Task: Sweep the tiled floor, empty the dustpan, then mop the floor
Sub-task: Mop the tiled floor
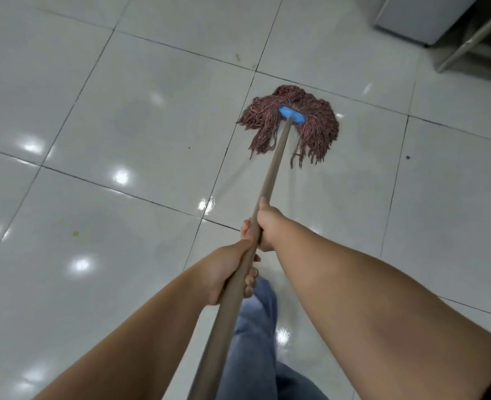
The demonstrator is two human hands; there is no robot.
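Observation:
A string mop with a reddish-brown head (310,125) and a blue clamp (292,114) lies spread on the glossy white tiled floor (123,111), just right of centre. Its brown wooden handle (276,166) runs down toward me. My right hand (267,223) grips the handle higher up the shaft, nearer the mop head. My left hand (227,272) grips it just below, closer to my body. Both arms are stretched forward. A wet sheen and streaks show on the tiles around the mop.
A grey-white cabinet or appliance (420,18) stands at the top right, with a slanted pale bar (475,39) beside it. My leg in blue jeans (256,336) is below the hands. Small dark specks (408,157) and yellowish spots (75,233) mark the tiles.

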